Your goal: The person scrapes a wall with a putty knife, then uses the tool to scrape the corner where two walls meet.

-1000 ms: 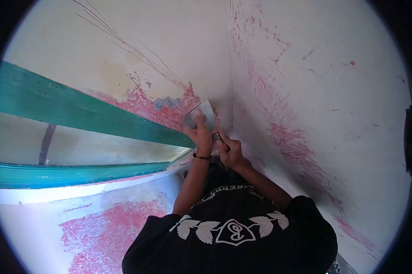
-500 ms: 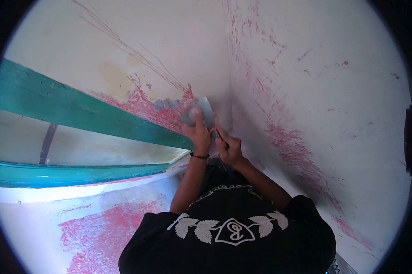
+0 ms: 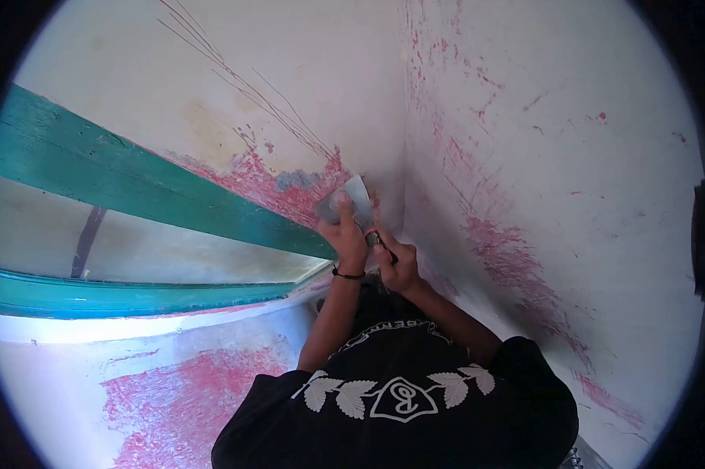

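A scraper with a broad metal blade (image 3: 358, 190) is against the wall near the corner, over the lower end of a scratched red patch. My right hand (image 3: 399, 268) is wrapped round its dark handle, which has a red part near the blade. On the blade's face, my left hand (image 3: 348, 238) presses with its fingers and grips it from the side. Part of the handle is hidden by the hands. Just left of the blade lies the red scraped patch (image 3: 251, 178), with a grey spot (image 3: 296, 180) in it.
A green wooden frame (image 3: 165, 184) slants down from the left to beside my left hand. The right-hand wall (image 3: 602, 195) meets the other at a corner and bears red scrapes (image 3: 509, 254). More red (image 3: 188, 399) shows on the wall at lower left.
The view has shifted slightly, so wall, hands and scraper appear a little further right. The blade looks slightly turned, and both hands keep their hold on the scraper.
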Tool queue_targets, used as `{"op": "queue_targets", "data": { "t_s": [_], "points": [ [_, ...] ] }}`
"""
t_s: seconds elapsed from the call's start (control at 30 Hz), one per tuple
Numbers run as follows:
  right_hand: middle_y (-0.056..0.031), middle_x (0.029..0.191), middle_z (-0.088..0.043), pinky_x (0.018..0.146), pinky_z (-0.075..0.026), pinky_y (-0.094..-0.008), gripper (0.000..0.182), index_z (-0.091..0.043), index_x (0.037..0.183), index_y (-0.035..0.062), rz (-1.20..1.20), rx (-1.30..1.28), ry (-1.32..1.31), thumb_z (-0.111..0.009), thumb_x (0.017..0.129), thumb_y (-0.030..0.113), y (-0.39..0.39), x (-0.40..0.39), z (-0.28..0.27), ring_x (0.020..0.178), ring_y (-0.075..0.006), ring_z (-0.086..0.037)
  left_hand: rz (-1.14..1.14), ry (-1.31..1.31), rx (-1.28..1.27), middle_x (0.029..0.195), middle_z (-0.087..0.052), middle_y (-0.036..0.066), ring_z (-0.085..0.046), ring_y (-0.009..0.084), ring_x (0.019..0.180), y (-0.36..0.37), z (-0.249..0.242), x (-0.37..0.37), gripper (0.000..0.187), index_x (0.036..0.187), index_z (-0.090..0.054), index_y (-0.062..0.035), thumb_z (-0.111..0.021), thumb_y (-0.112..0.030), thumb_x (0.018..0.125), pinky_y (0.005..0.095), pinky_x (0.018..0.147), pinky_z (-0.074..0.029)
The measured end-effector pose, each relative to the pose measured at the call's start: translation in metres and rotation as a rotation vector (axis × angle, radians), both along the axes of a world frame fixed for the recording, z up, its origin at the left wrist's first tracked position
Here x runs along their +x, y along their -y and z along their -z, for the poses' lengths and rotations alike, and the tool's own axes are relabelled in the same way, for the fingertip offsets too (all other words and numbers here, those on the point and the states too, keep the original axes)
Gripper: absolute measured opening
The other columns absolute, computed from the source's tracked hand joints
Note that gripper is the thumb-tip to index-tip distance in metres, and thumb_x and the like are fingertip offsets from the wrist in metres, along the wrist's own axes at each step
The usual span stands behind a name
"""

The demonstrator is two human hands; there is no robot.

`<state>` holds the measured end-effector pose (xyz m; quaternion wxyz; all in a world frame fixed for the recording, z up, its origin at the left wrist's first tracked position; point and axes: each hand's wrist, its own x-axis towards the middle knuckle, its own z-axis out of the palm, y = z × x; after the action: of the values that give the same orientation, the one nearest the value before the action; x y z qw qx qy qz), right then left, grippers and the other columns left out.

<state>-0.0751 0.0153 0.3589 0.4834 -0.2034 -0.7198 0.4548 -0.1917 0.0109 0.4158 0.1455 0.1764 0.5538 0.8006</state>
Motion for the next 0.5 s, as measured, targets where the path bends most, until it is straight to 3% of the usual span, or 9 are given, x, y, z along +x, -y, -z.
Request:
{"op": "queue_targets", "data": {
  "t_s": [0.13,0.33,0.43,0.5],
  "points": [
    [-0.0158,0.073,-0.063,0.057,-0.048,-0.0298,0.043,-0.057,0.135,-0.0044,-0.005,-0.047,0.047,-0.056,0.095,0.012,0.004,0.003,-0.019,0.055,-0.0158,-0.058,0.165,0.075,0.028,0.091,-0.066,0.005,-0.06,0.0104,0.075,0.007,-0.013,-0.002,0.031,0.096,-0.066,0.0023,-0.069,-0.028,0.096,0.0272,0.064,-0.049],
    [-0.0122,0.066,-0.058,0.055,-0.047,-0.029,0.043,-0.058,0.135,-0.0035,0.007,0.005,0.004,-0.057,0.095,0.012,-0.002,0.003,-0.009,0.053,-0.0136,-0.055,0.005,0.059,0.056,0.091,-0.065,0.004,-0.059,0.0112,0.075,0.001,-0.001,0.008,0.028,0.096,-0.065,0.0029,-0.067,-0.025,0.097,0.0277,0.065,-0.049],
    [-0.0106,0.063,-0.057,0.054,-0.046,-0.0292,0.044,-0.058,0.136,-0.0026,0.016,-0.021,0.003,-0.057,0.095,0.012,0.002,0.0,-0.019,0.052,-0.0133,-0.054,0.091,0.0,-0.072,0.093,-0.066,0.005,-0.06,0.0124,0.077,0.006,-0.011,-0.006,0.028,0.099,-0.066,0.0043,-0.067,-0.024,0.097,0.0288,0.067,-0.05],
    [-0.0105,0.064,-0.058,0.055,-0.047,-0.029,0.044,-0.058,0.136,-0.0023,0.001,-0.043,0.026,-0.057,0.094,0.012,-0.001,0.0,-0.022,0.052,-0.0131,-0.054,0.026,-0.047,-0.055,0.093,-0.066,0.005,-0.06,0.0125,0.077,0.008,0.001,-0.003,0.029,0.098,-0.066,0.0049,-0.066,-0.024,0.098,0.0291,0.067,-0.05]
  ]
}}
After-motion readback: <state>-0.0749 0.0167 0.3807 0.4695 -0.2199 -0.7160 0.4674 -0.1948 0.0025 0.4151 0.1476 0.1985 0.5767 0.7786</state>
